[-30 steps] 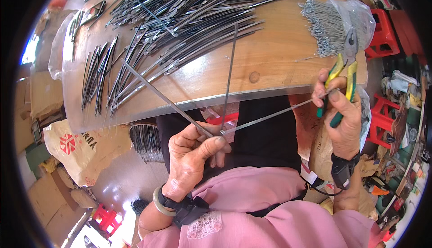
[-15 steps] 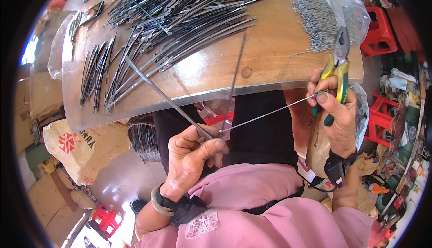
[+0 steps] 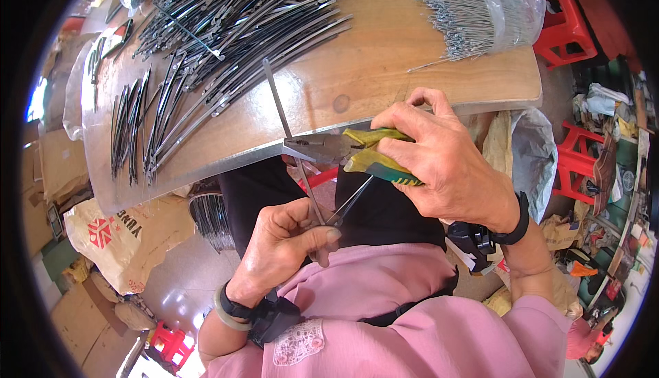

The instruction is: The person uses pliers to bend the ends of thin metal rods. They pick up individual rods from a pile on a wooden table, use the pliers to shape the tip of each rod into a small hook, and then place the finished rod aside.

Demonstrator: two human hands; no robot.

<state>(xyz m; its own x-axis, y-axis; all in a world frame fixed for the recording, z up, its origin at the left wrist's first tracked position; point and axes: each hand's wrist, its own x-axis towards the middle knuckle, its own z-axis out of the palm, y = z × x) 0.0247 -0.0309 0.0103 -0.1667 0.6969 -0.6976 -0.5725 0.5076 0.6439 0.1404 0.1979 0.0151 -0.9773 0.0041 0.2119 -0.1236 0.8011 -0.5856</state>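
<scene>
My left hand (image 3: pixel 285 237) pinches the lower part of a long, flat grey metal strip (image 3: pixel 276 97), which slants up past the table's front edge. From the same fingers a thin metal wire (image 3: pixel 355 195) rises to the right, its upper part hidden behind the pliers and my other hand. Closed round yellow-and-green handles, my right hand (image 3: pixel 446 162) holds a pair of pliers (image 3: pixel 326 147). Their jaws point left and lie across the strip above my left fingers. Whether they grip the strip tightly cannot be seen.
A large heap of dark metal strips (image 3: pixel 233 28) covers the left of the wooden table (image 3: pixel 391 55). A bundle of thin wires (image 3: pixel 460 18) in clear plastic lies at the back right. Red stools (image 3: pixel 566 31) stand beyond the right edge. A brown paper sack (image 3: pixel 130 241) sits at lower left.
My right hand has swung left and down, bringing the pliers from upright to sideways with their jaws at the strip. The strip in my left hand now stands steeper.
</scene>
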